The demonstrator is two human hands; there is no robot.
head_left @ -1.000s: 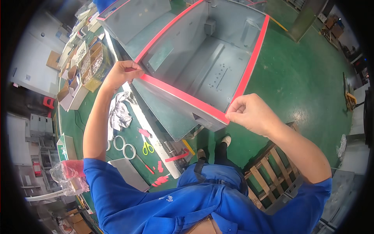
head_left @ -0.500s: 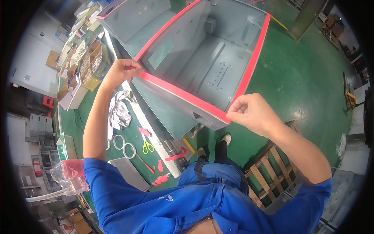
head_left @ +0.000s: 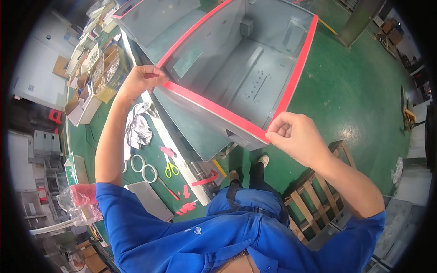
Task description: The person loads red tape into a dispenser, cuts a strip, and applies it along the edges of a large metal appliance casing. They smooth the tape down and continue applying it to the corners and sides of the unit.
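A grey metal cabinet box (head_left: pixel 236 86) stands open-topped in front of me, red tape running along its rim. A strip of red tape (head_left: pixel 211 108) lies along the rim's near edge. At that edge's left corner my left hand (head_left: pixel 144 82) pinches the strip's end between thumb and fingers. My right hand (head_left: pixel 293 136) is closed in a pinch on the other end, at the near right corner. The thumb and finger of each hand touch the rim there. Whether the strip is pressed down along its whole length, I cannot tell.
On the green worktop at left lie yellow-green scissors (head_left: pixel 171 169), rolls of tape (head_left: pixel 149 174), red tape scraps (head_left: pixel 185 209) and a whitish cloth (head_left: pixel 138 127). Boxes of small parts (head_left: pixel 105 70) stand behind. A second grey box (head_left: pixel 159 20) is beyond; a wooden pallet (head_left: pixel 314 200) lies at right.
Both hands stay at the two ends of the red tape strip. The right hand's fingers have shifted slightly at the corner; the view has moved a little.
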